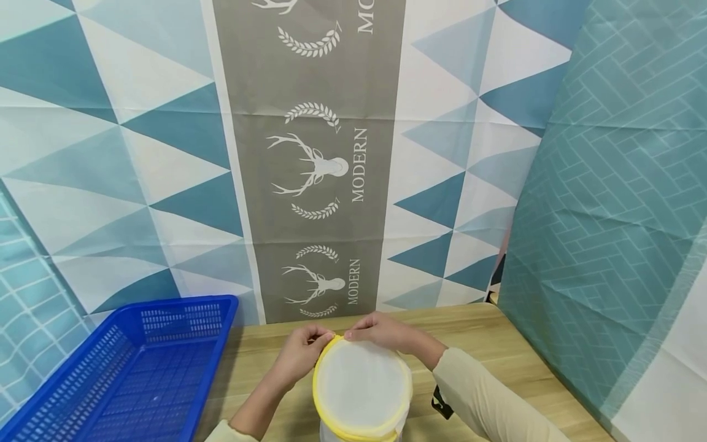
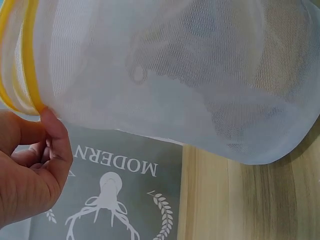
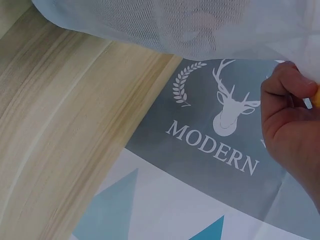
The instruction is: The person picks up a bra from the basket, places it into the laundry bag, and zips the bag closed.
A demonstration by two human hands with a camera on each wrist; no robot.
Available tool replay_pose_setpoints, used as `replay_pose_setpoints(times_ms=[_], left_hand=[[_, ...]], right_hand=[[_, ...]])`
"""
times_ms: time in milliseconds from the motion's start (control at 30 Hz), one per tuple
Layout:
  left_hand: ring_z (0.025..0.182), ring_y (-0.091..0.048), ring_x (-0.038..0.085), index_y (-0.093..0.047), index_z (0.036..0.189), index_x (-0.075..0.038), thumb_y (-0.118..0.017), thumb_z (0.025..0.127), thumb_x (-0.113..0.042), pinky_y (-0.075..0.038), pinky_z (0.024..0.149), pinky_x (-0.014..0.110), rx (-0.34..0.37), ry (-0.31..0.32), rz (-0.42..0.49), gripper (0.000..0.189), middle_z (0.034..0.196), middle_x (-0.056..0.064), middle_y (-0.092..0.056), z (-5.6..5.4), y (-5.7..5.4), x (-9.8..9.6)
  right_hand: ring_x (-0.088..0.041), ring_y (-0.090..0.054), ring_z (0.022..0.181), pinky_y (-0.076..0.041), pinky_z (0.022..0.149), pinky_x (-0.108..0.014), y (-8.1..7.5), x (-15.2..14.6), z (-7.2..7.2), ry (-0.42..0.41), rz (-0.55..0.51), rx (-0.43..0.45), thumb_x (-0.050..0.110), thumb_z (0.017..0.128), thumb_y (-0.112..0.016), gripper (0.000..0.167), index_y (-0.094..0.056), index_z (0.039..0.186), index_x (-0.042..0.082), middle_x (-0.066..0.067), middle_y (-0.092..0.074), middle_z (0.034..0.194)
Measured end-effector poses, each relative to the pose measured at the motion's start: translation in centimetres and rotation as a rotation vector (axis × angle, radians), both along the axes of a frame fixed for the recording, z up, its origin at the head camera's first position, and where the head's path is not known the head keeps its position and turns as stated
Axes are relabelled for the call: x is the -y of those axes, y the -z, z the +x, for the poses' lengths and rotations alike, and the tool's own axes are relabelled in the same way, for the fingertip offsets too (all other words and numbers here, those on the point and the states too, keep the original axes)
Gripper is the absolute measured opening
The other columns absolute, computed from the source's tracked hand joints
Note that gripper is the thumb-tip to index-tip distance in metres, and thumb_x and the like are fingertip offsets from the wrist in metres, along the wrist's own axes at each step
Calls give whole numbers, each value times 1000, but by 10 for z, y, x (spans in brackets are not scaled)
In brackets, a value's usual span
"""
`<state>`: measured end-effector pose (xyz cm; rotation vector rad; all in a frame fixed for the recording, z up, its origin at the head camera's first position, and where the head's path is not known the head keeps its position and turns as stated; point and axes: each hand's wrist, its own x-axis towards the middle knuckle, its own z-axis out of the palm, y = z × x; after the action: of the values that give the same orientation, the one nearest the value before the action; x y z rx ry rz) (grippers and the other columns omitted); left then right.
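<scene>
A white mesh laundry bag (image 1: 361,383) with a round top and yellow trim stands upright on the table. Its lid lies over the top, and darker contents show faintly through the mesh (image 2: 200,65) in the left wrist view. At the far rim my left hand (image 1: 301,353) pinches the yellow edge between thumb and fingers. Just right of it, my right hand (image 1: 383,333) grips the same rim. The right wrist view shows a bit of yellow at the fingertips of that hand (image 3: 295,107), cut off by the frame edge.
To the left sits a blue plastic basket (image 1: 138,374) with slotted walls. The wooden table (image 1: 453,331) ends at a patterned cloth backdrop (image 1: 315,184). A black strap-like item (image 1: 440,405) shows beneath the right forearm. A teal cloth (image 1: 607,202) hangs on the right.
</scene>
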<state>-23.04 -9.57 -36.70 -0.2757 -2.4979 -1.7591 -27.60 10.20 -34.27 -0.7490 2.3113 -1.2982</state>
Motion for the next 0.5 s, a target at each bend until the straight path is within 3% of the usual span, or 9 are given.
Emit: replay_pose_setpoints(times_ms=[200,500], left_hand=[[73,-56,13,-66,94,-1,-58,93,-17,-49,63,26,-14,-3,-28,19,84,7,-63,0,1,-1],[72,-56,12,-67,92,0,-57,93,-16,-49,61,25,-13,-17,-24,18,82,7,-63,-1,2,1]], right_hand=[[-8,-64,67,-55,61,-28,2,0,2,-44,12,8,30,92,-60,24,-71,103,12,-2,-70,92],[-8,-61,61,-52,57,-25,5,3,0,-43,20,-6,29,92,-59,24,-72,98,9,-1,-69,80]])
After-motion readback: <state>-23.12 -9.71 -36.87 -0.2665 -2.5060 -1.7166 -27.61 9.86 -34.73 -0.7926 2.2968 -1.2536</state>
